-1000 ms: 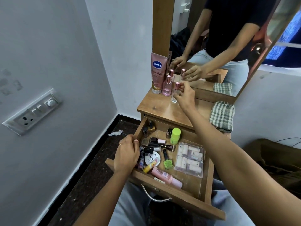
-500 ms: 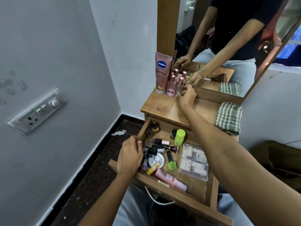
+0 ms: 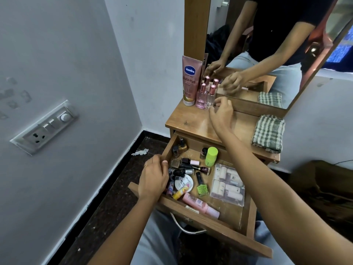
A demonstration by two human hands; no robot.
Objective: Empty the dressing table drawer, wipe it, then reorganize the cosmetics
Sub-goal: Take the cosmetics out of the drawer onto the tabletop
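Drawer: open wooden drawer, pulled out of the dressing table toward the person; its travel axis runs from the table down to the lower right, with a curved metal handle on the front panel.
Left hand: left hand grips the drawer's left wall, fingers curled over the top edge.
Right hand: right hand hovers over the tabletop with fingers loosely curved and nothing between them, just beside the clear bottle; whether a fingertip touches it cannot be told.
Tabletop: smooth, slightly glossy wooden top in front of a wood-framed mirror.
Standing items: pink Vaseline tube, upright on its cap, crimped end up. Beside it stand a pink glass perfume bottle and a clear glass bottle, both with rose-metallic caps upward.
Cloth: folded green-and-white checked cloth, soft weave, at the tabletop's right edge.
Drawer contents, rear: lime-green cylindrical stick, standing on end.
Drawer contents, right: clear plastic pouch of small pale tubes, lying flat.
Drawer contents, front: pink plastic tube, flat along the front panel, cap to the right.
Drawer contents, left: round white compact among scattered small bottles. The green nail polish bottle lies with its black cap pointing toward the table.
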